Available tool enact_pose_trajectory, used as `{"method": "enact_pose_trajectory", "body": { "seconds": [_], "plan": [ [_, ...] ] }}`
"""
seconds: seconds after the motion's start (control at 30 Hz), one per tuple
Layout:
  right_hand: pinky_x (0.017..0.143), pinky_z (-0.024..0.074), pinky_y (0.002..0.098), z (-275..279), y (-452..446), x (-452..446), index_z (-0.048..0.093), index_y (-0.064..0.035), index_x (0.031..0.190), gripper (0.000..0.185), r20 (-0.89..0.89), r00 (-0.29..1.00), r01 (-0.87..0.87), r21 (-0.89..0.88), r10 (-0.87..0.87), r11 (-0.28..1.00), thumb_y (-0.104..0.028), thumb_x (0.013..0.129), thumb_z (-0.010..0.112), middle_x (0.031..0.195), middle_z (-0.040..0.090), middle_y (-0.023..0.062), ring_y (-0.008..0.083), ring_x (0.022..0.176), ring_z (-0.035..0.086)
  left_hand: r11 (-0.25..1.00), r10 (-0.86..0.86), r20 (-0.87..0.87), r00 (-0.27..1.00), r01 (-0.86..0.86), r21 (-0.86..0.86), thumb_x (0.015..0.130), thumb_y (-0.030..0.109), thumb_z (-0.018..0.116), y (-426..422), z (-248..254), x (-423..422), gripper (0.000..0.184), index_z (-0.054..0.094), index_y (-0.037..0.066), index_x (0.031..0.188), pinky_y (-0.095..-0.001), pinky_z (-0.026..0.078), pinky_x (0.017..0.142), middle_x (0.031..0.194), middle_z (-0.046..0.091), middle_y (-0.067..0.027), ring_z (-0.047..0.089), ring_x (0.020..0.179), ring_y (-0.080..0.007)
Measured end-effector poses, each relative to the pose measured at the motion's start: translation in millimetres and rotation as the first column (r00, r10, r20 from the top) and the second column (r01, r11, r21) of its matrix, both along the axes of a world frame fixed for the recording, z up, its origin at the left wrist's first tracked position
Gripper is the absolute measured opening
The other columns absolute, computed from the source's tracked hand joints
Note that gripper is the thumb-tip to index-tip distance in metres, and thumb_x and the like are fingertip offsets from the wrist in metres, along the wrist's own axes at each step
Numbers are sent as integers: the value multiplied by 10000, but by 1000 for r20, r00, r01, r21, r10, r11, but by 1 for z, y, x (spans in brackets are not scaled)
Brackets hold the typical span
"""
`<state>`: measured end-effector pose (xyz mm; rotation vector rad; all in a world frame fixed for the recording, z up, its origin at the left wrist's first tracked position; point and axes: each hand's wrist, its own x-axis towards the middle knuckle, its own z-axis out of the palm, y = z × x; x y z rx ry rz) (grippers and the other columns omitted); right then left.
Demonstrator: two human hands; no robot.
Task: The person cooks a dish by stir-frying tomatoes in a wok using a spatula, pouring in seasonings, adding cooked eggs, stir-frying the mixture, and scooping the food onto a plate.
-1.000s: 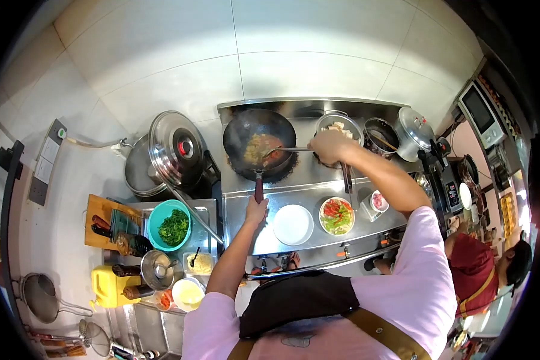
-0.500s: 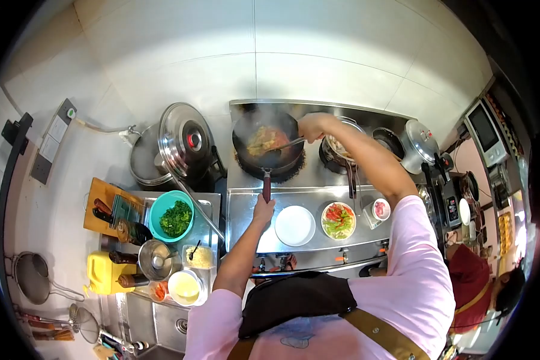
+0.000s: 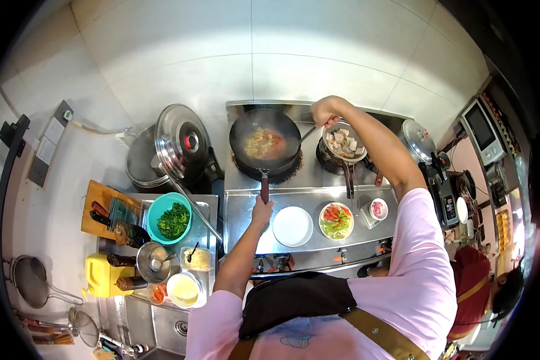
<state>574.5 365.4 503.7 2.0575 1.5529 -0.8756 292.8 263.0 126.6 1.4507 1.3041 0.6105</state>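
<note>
My left hand [image 3: 262, 211] is wrapped round the dark handle [image 3: 264, 187] of a black wok [image 3: 241, 129] on the left burner. Chopped food in reddish and yellowish tones [image 3: 264, 144] lies in the wok, with light steam over it. My right hand [image 3: 327, 111], up beyond the wok's right rim, grips what looks like a cooking spatula [image 3: 308, 134]; its far end dips inside the wok's right side. Just below that hand, a pan of pale, browned pieces [image 3: 344, 143] sits on the neighbouring burner.
A white plate [image 3: 293, 226], a plate of sliced peppers [image 3: 336, 220] and a small bowl [image 3: 378, 209] stand on the steel counter. To the left are a lidded pot [image 3: 143, 159], a teal bowl of greens [image 3: 163, 204] and a yellow jug [image 3: 105, 274]. Another person [image 3: 469, 282] is at right.
My right hand has moved right and up, drawing the spatula from mid-wok to the right rim. The pan of pieces now shows more fully. My left hand stays on the handle.
</note>
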Motion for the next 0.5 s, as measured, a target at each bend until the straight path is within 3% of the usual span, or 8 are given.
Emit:
{"method": "enact_pose_trajectory", "body": {
  "seconds": [0.07,0.1,0.2,0.27,0.3,0.4,0.43,0.5],
  "plan": [
    [421,410,295,-6,7,13,556,-45,736,148,-19,1000,4,-73,-6,997,-97,836,652,603,545,48,160,531,574,999,7,33,999,-5,-54,909,232,649,0,6,-1,401,443,51,1201,-320,400,386,694,556,-80,511,463,-163],
    [381,372,329,-16,4,17,577,-1,653,227,-84,993,83,-13,-84,996,-114,844,621,555,538,58,148,464,508,997,10,51,999,-5,-83,908,232,650,0,8,-1,402,443,51,1202,-320,398,385,689,552,-77,508,462,-162],
    [425,418,329,-64,-1,20,574,-18,610,218,-9,1000,-3,78,4,997,-79,813,628,558,550,87,168,492,547,998,6,79,997,-1,-63,905,230,653,1,1,-1,395,445,54,1191,-322,389,378,674,543,-70,499,451,-158],
    [447,472,369,-90,-15,8,642,32,640,192,-110,988,132,265,-106,955,-79,791,597,571,603,143,236,496,601,990,12,103,995,3,-144,905,229,655,-5,32,-4,388,450,53,1183,-322,385,376,670,543,-69,495,446,-159],
    [557,545,422,-105,-12,8,698,57,776,177,131,988,-122,300,85,946,-92,785,603,713,686,196,321,658,695,983,17,113,993,4,-186,904,228,656,-7,46,-7,385,452,52,1179,-322,383,375,668,543,-69,492,443,-159],
    [700,572,446,-81,-41,-19,721,31,876,186,350,907,-380,439,235,814,-88,787,608,879,717,206,365,863,709,999,-4,54,999,6,-42,903,227,656,9,1,-8,383,462,47,1178,-322,383,376,666,542,-67,490,439,-162],
    [772,566,450,-67,-45,-26,727,2,917,189,382,891,-394,381,246,836,-97,796,619,956,719,194,351,939,697,999,-37,79,996,38,-3,900,226,655,14,-17,-9,376,470,44,1173,-326,387,380,668,542,-69,491,437,-167],
    [769,568,449,-44,-52,-26,728,6,907,188,401,873,-430,365,277,826,-83,789,612,955,720,191,352,923,699,990,-58,33,998,62,-130,899,265,667,10,11,-13,472,466,17,1246,-398,445,730,977,605,-190,582,837,-314]
  ]
}}
